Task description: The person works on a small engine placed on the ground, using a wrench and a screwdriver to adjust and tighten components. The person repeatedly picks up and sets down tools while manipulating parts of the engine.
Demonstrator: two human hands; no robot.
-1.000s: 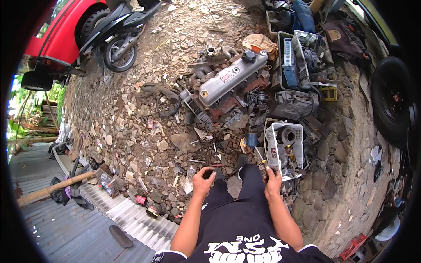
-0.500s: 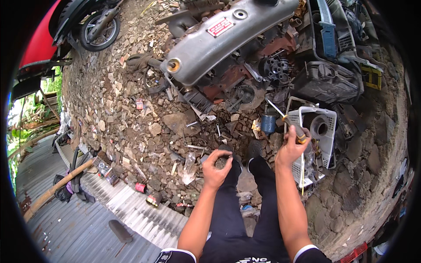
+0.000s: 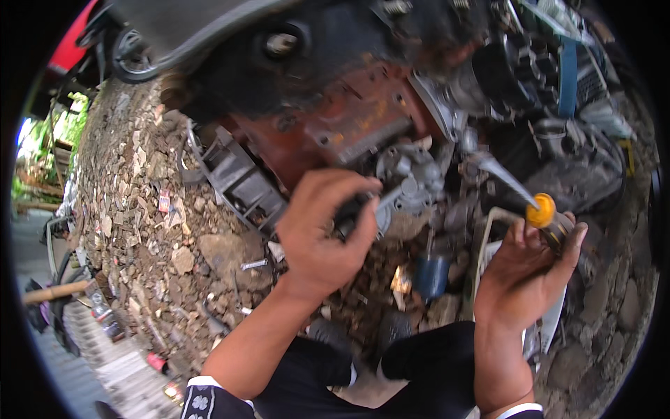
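My right hand [image 3: 523, 279] grips a screwdriver by its dark handle with a yellow collar [image 3: 541, 210]. The screwdriver's metal shaft [image 3: 508, 181] points up and left toward the engine. My left hand [image 3: 321, 234] is curled, thumb and forefinger drawn close; something dark shows between them, but whether they hold it I cannot make out. That hand is in front of the rusty red engine block [image 3: 349, 122], next to a grey metal pump-like part [image 3: 412, 178]. A black ribbed part [image 3: 241, 181] lies left of the hand.
A blue cylindrical canister [image 3: 431, 278] stands on the rubble between my arms. A white crate [image 3: 481, 258] is beside my right wrist. Stony ground [image 3: 160, 230] with a loose wrench [image 3: 254, 265] stretches left. A motorcycle wheel [image 3: 132, 56] shows at the far left.
I have leaned in toward the engine, which now looks much larger. Both hands have moved forward, and the screwdriver has stayed in my right hand.
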